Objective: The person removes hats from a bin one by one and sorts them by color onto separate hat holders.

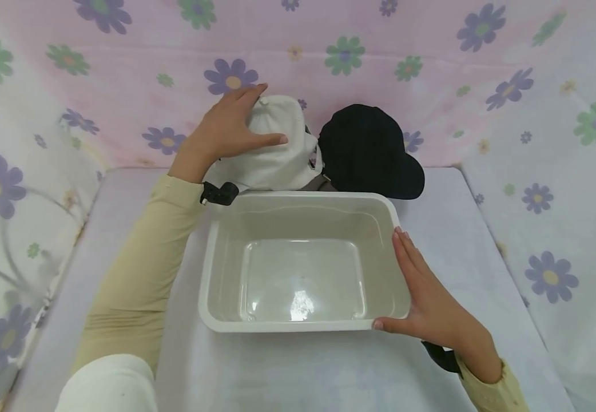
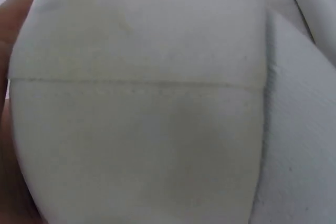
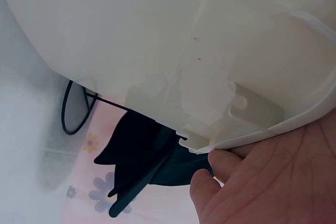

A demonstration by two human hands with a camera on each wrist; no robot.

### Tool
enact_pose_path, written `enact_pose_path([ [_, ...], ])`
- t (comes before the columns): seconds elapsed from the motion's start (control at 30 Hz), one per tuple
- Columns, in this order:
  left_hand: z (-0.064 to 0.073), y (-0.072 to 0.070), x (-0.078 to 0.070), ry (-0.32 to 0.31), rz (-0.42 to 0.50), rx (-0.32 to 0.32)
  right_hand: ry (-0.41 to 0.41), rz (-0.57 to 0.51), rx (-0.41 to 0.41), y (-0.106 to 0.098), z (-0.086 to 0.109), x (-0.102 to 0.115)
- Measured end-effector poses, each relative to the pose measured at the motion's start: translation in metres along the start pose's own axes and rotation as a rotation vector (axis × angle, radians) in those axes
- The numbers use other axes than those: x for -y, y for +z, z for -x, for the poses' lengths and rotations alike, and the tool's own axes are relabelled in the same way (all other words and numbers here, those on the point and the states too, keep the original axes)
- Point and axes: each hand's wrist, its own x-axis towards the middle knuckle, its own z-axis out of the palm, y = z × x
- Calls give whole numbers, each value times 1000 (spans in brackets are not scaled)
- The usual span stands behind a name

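My left hand [image 1: 231, 129] grips the crown of a white cap [image 1: 279, 154] behind the basin, thumb across its front and fingers around the far side. In the left wrist view the cap's seamed white cloth [image 2: 136, 129] fills most of the picture, with fingers at the left edge. My right hand [image 1: 434, 306] holds the near right corner of an off-white plastic basin [image 1: 298, 326], thumb at the front rim and fingers along the right rim. The right wrist view shows the basin's outer wall [image 3: 131, 40] and my palm [image 3: 278, 177] against its rim.
A black cap [image 1: 370, 151] stands right of the white cap, behind the basin. Something grey [image 1: 318, 183] shows low between the caps. A thin black loop [image 3: 79, 108] appears in the right wrist view. Flowered cloth [image 1: 277, 57] rises behind and beside the white-covered table [image 1: 257, 372].
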Motion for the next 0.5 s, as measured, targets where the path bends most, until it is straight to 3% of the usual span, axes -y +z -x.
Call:
enact_pose_path([
  [0.17,4,-6,11,-30,235,-2,-23,-1,-14,1,0,-1],
  [0.3,11,-14,20,-70,392,-73,-38,6,-19,1,-1,-1],
  [0.5,32,-18,39,-200,505,-180,-30,8,-18,2,-1,-2],
])
